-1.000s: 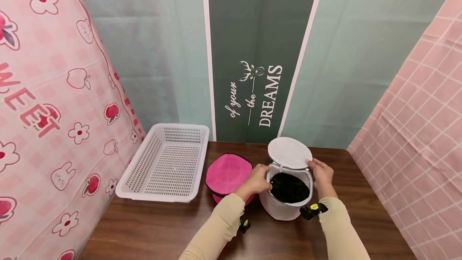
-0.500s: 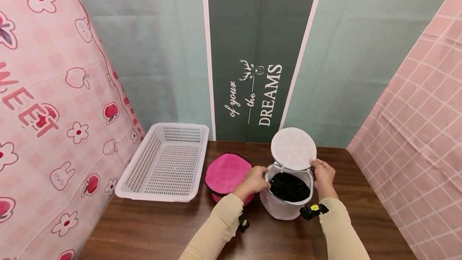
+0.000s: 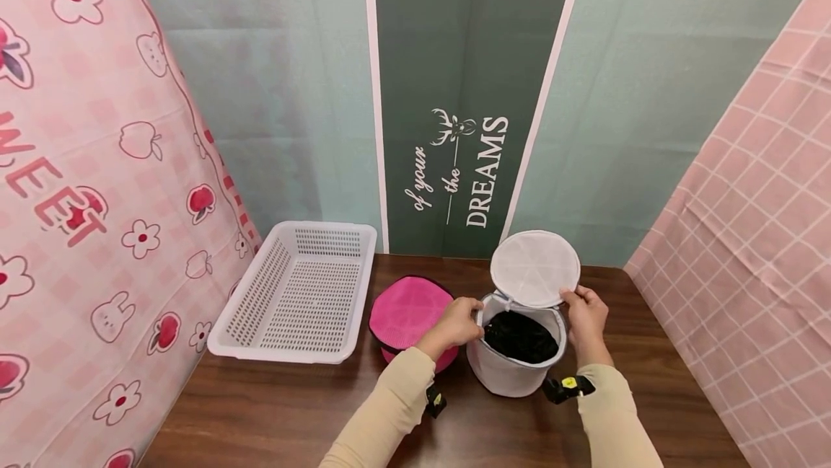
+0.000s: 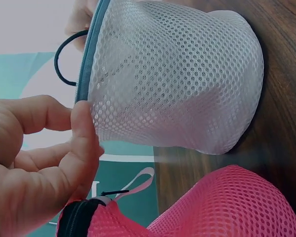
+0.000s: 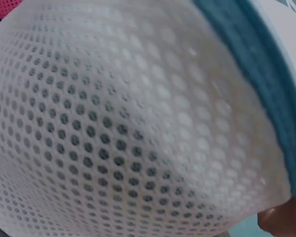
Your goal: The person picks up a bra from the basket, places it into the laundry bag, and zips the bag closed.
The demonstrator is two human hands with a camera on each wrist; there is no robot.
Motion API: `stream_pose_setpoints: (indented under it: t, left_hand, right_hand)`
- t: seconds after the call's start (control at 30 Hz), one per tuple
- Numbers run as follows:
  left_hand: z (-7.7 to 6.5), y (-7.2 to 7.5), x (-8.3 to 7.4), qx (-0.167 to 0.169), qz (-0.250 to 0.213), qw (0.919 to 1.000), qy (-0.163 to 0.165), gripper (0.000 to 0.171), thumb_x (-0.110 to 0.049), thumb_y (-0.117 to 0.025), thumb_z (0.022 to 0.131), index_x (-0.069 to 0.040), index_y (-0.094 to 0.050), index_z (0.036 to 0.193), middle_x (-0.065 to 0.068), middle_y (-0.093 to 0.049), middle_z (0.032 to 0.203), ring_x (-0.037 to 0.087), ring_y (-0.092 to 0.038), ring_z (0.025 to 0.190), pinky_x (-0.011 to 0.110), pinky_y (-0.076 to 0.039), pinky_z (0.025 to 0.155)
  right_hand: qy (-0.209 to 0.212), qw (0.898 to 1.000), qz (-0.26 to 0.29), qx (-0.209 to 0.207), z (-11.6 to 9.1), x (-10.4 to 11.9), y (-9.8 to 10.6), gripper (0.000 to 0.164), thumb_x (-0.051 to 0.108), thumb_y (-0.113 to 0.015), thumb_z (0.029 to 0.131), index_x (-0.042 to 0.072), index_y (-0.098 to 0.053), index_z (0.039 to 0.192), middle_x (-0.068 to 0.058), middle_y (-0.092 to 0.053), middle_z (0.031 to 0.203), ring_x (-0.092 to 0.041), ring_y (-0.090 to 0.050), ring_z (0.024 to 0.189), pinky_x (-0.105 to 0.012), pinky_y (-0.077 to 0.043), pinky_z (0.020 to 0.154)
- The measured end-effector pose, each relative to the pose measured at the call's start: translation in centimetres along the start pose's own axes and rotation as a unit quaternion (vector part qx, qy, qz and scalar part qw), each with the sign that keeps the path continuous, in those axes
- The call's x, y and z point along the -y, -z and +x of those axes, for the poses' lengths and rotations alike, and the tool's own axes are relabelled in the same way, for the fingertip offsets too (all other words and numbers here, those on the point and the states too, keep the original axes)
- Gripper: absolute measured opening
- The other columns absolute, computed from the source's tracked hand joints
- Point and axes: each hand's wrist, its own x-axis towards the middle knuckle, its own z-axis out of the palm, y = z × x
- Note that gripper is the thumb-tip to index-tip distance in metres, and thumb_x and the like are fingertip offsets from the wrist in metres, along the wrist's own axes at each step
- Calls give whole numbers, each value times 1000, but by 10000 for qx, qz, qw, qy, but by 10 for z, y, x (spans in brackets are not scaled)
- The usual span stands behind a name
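A white mesh laundry bag [image 3: 503, 374] stands upright on the table, its round lid [image 3: 535, 267] tipped up at the back. Black cloth [image 3: 521, 337] lies inside, visible through the open top. My left hand [image 3: 458, 321] pinches the left side of the rim; in the left wrist view, thumb and finger meet at the grey zipper edge [image 4: 87, 74]. At the lid's lower right edge, my right hand [image 3: 586, 315] holds it between thumb and fingers. The right wrist view is mostly filled by the mesh wall [image 5: 113, 123], with only a bit of finger [image 5: 283, 217] at the corner.
A pink mesh bag [image 3: 410, 309] with a black zipper sits just left of the white one, under my left forearm. Further left is a white perforated plastic basket [image 3: 286, 357]. Printed cloths hang behind and at both sides of the wooden table [image 3: 260, 410].
The lid has risen and swung to the right, now showing its face more fully. My right hand has shifted slightly right with it. The left hand stays at the rim.
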Motion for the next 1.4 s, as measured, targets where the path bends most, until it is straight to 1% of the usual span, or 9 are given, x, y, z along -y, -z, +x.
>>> stream_pose_setpoints:
  t: [0.27, 0.57, 0.73, 0.87, 0.97, 1.07, 1.2, 1.3, 1.4]
  left_hand:
    - [0, -1, 0, -247, 196, 9995, -29, 54, 6, -72, 64, 9, -59, 116, 13, -55, 104, 14, -45, 74, 21, -43, 62]
    - [2, -3, 4, -350, -607, 9975, -16, 61, 14, -66, 62, 13, -52, 122, 13, -50, 106, 11, -42, 65, 22, -41, 54]
    - [3, -5, 7, -170, -1235, 9921, 116, 63, 19, -61, 66, 14, -45, 127, 15, -45, 115, 9, -46, 53, 23, -44, 47]
    - [3, -5, 8, -62, -1666, 9858, 220, 64, 21, -58, 69, 14, -40, 130, 16, -42, 120, 10, -49, 49, 31, -49, 50]
    - [3, -4, 8, -55, -1791, 9835, 235, 65, 21, -56, 68, 14, -39, 131, 19, -44, 116, 11, -50, 49, 40, -51, 54]
    - [3, -3, 7, -49, -1865, 9821, 256, 65, 22, -55, 68, 14, -40, 130, 20, -46, 111, 12, -51, 49, 46, -52, 57]
    - [3, -3, 9, -61, -1835, 9827, 248, 63, 21, -55, 67, 11, -44, 129, 11, -49, 92, 10, -49, 48, 38, -51, 53]
    - [5, -2, 10, -102, -1852, 9823, 276, 63, 20, -55, 68, 9, -45, 130, 3, -43, 69, 8, -42, 45, 26, -43, 45]
    - [6, -2, 12, -149, -1997, 9791, 341, 63, 20, -56, 70, 8, -45, 131, 3, -44, 71, 8, -39, 45, 23, -40, 45]
  right_hand:
    - [630, 9970, 458, -27, -11, 1, -1, 11, -6, -65, 80, 0, -57, 83, 7, -56, 62, -3, -51, 58, -14, -42, 55]
    - [1480, 9887, -229, -2, -27, 3, 8, 11, -4, -70, 78, -8, -59, 79, 8, -56, 57, -1, -48, 53, -14, -38, 49]
    - [2224, 9730, -614, 111, -46, 12, 12, 13, -7, -70, 77, -14, -60, 77, -2, -58, 58, 0, -48, 51, -13, -39, 48]
    - [2507, 9659, -640, 138, -51, 12, 13, 6, -9, -70, 75, -9, -65, 74, -4, -61, 61, 0, -50, 53, -12, -41, 50]
    - [2621, 9636, -442, 284, -50, 9, 14, 4, -12, -69, 75, -8, -66, 75, -1, -65, 65, -1, -55, 56, -13, -42, 51]
    - [2781, 9586, -199, 584, -49, 6, 16, 5, -16, -66, 75, -15, -66, 80, -12, -68, 74, -3, -60, 64, -13, -44, 56]
    - [3009, 9500, -189, 807, -50, 4, 21, 10, -24, -62, 73, -23, -61, 83, -26, -64, 81, -2, -58, 70, -12, -43, 60]
    - [3005, 9497, -249, 848, -51, 2, 24, 9, -27, -59, 72, -23, -61, 80, -21, -64, 76, -2, -55, 68, -12, -42, 58]
    - [2921, 9513, -232, 962, -52, 1, 27, 10, -28, -57, 72, -23, -62, 80, -16, -65, 74, -3, -56, 67, -13, -42, 58]
